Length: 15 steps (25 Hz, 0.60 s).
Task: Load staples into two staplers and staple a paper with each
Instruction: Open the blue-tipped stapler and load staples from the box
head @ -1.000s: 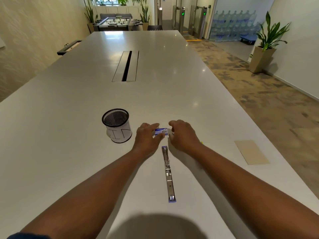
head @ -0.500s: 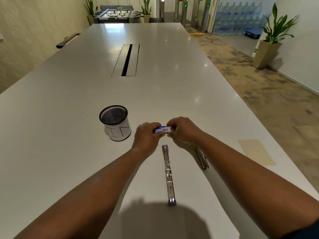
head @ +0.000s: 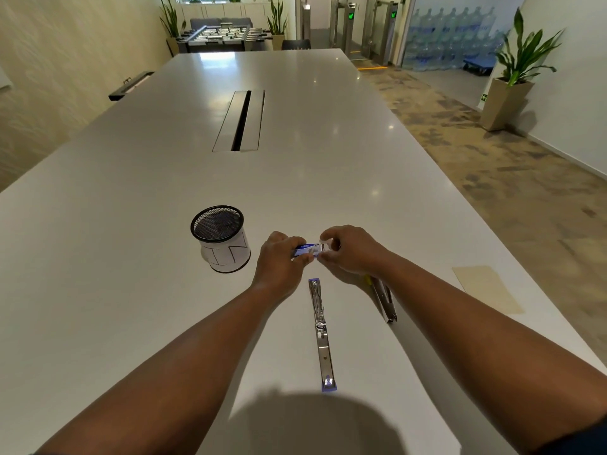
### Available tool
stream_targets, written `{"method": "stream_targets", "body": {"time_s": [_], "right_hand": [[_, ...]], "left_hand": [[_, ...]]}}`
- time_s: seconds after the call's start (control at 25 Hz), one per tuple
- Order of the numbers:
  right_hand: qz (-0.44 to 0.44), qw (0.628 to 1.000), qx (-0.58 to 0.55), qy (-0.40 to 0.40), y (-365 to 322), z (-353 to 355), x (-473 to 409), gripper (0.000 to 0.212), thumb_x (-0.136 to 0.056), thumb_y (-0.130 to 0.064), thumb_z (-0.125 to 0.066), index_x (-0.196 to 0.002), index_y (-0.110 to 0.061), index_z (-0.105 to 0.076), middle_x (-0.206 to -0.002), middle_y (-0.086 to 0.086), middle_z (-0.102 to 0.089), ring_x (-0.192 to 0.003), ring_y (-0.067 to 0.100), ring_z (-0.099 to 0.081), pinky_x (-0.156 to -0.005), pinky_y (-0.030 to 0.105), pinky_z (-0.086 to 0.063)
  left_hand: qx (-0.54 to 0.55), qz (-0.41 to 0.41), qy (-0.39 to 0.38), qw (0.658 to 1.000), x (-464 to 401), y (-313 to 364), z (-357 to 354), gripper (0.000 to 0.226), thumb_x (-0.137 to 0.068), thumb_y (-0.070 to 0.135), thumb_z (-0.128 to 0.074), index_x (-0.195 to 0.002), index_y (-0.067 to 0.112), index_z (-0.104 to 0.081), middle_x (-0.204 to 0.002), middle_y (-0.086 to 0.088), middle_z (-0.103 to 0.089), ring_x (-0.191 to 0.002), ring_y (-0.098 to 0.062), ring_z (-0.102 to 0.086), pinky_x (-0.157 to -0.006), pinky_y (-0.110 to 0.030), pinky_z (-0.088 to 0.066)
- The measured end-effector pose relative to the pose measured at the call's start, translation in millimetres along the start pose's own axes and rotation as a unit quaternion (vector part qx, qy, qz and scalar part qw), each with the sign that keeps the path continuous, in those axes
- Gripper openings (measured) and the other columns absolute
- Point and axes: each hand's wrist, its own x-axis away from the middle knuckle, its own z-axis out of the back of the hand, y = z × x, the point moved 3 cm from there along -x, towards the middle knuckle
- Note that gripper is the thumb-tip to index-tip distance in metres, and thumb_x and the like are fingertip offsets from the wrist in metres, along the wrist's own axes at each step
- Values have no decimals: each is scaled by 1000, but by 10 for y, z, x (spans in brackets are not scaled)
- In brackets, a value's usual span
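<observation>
Nearest the person: a stapler (head: pixel 322 333) lies folded out flat on the white table (head: pixel 98 290), magazine channel up, open for loading. Risk: a forearm passing over it could knock it askew.

Just right of it, a second stapler (head: pixel 384 300), half hidden under the right forearm; cannot tell whether it is open. A wrist dropping could push it toward the near table edge.

Above both: small blue staple box (head: pixel 308 250) held off the table between the hands. Left hand (head: pixel 279 261) pinches its left end; right hand (head: pixel 348 249) has fingertips closed on the right end, seemingly working it open. A sudden tug may spill strips or break them short, so they feed badly.

Right, well apart: tan paper (head: pixel 486 287) near the edge, liable to slide off.

Left: mesh cup (head: pixel 220 238), clear of the hands.
</observation>
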Motion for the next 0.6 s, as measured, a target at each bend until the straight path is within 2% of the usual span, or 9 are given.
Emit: {"method": "stream_targets", "body": {"time_s": [0.08,0.2,0.32,0.6], "right_hand": [[-4,1000,-26,14,-10,23,-2,30,-90,-38,-72,-115,-22,-70,-96,-4,-65,-87,15,-59,-61,20,-39],[-13,999,-20,36,17,31,-6,14,-92,-22,-66,-104,-19,-73,-97,-1,-69,-86,16,-59,-60,20,-40],[-19,999,-27,36,26,51,1,15,-93,-12,-62,-101,-17,-74,-98,1,-71,-86,16,-59,-61,19,-40],[-11,1000,12,13,-81,59,-51,12,-91,-21,-69,-98,-14,-76,-101,3,-71,-94,21,-62,-77,35,-50]], "left_hand": [[0,-3,1,1000,2,7,10,21,-90,30,-71,-110,23,-74,-102,-2,-55,-90,-15,-54,-77,-24,-38],[-10,-6,1,1000,7,21,8,22,-91,28,-70,-112,22,-74,-102,-3,-55,-90,-16,-54,-78,-24,-38],[-12,-1,1,1000,11,26,11,24,-92,27,-70,-114,21,-74,-102,-3,-54,-90,-16,-53,-78,-24,-38],[-3,-5,0,1000,19,26,25,23,-91,27,-71,-113,19,-74,-103,-6,-56,-92,-18,-55,-78,-27,-39]]}}
